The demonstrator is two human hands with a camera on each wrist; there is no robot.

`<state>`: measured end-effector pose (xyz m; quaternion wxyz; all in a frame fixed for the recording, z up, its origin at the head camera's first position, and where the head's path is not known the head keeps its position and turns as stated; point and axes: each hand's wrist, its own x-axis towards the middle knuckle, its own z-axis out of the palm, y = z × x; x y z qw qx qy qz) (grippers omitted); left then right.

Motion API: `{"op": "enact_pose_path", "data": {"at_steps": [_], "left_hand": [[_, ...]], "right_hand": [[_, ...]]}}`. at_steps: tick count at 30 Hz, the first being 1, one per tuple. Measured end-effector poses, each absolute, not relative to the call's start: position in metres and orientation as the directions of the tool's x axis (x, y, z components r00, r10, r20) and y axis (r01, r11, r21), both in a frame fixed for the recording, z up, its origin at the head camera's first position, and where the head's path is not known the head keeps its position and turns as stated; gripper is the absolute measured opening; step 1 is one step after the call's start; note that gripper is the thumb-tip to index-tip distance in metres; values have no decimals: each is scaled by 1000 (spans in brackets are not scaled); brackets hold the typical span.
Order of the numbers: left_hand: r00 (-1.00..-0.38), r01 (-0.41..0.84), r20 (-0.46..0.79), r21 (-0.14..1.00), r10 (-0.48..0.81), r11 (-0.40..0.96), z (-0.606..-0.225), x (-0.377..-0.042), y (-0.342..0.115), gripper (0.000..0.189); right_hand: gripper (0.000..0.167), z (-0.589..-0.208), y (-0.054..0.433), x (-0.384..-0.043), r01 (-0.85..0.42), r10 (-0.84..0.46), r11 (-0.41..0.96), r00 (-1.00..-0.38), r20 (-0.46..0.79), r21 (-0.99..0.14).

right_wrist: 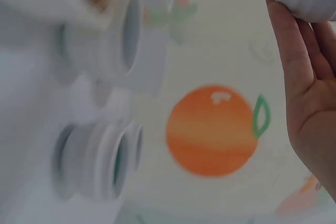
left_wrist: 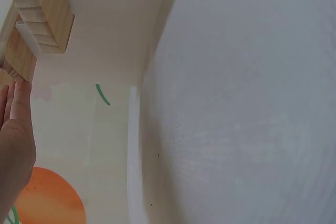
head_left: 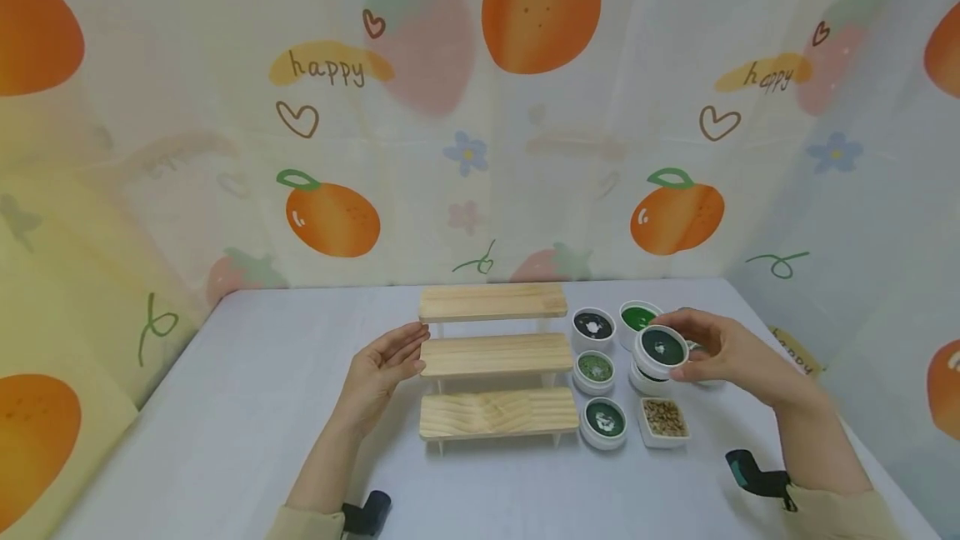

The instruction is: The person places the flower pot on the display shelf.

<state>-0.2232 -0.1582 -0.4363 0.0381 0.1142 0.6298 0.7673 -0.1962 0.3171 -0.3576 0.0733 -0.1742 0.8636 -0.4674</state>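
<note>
While the right hand (head_left: 727, 352) pinched a white pot (head_left: 663, 347) between thumb and fingers, near the other pots (head_left: 597, 369) beside the wooden stand (head_left: 495, 356), the left hand (head_left: 384, 363), fingers nearly straight, seemed to touch the stand's left end, though contact was unclear.

A pale fruit-printed curtain (head_left: 540, 215) hangs behind a white-covered table (head_left: 480, 490).

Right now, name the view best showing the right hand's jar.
Head view: the held jar shows its dark green top and white rim. Right wrist catches only its white side, cut off; left wrist shows none.
</note>
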Motion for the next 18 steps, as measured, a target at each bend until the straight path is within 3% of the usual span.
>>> {"op": "enact_pose_path", "data": {"at_steps": [18], "left_hand": [[-974,73,110,979,196,-188,-435,-223,-158,62]], "right_hand": [[56,-331,223,-231,-306,-485,410,-871,79,-859]]}}
